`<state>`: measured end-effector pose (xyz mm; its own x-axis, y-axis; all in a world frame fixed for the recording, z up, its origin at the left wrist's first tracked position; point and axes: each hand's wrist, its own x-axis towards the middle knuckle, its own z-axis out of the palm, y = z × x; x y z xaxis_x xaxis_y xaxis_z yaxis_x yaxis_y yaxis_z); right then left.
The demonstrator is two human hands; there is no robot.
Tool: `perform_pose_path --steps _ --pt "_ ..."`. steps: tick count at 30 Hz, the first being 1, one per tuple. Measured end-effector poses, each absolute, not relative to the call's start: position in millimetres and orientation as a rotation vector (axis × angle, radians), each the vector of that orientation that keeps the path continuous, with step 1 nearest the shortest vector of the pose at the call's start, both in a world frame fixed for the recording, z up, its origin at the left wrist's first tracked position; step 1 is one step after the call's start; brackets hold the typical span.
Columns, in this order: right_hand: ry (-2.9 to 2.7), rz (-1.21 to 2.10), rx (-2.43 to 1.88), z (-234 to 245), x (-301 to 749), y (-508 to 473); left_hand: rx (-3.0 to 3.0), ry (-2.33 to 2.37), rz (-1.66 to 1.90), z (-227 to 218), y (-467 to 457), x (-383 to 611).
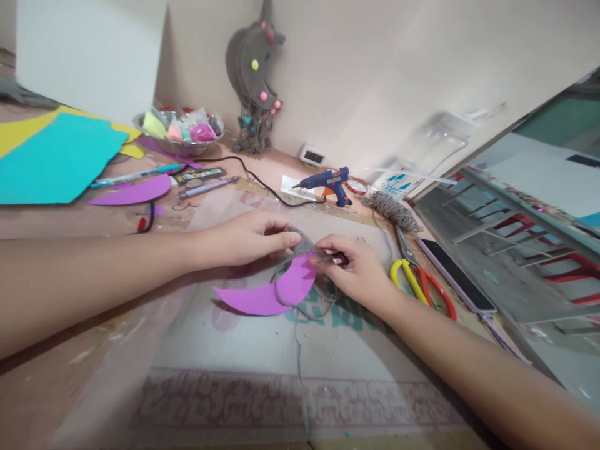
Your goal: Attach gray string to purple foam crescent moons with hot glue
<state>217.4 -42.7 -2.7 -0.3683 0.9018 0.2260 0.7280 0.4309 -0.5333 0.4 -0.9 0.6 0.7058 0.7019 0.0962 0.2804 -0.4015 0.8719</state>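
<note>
L hand (250, 240): thumb + fingers pinching grey-yarn-wrapped end of purple crescent (262, 300), body at its 5 o'clock, long axis bowed approx. 8-to-1. R hand (356, 267): curled nearly closed, apparently on grey yarn (304, 245), crescent's edge just beside, 9 o'clock.

Smooth, matt paper crescent (299, 279) under rough, fibrous yarn (304, 245)

Apparently "CLASSIC" stands on the white package (397, 183); the small clock's (313, 154) digits blur.
</note>
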Motion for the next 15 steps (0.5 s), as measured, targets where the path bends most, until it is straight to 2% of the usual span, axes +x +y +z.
perform_pose_path --steps 3,15 --pt "-2.104 0.721 -1.378 -0.7 214.0 -41.5 2.001 0.734 0.594 -1.3 0.7 0.1" --pt "-1.98 0.816 -1.386 2.4 211.6 -42.9 2.153 0.764 0.546 2.1 -0.1 1.2"
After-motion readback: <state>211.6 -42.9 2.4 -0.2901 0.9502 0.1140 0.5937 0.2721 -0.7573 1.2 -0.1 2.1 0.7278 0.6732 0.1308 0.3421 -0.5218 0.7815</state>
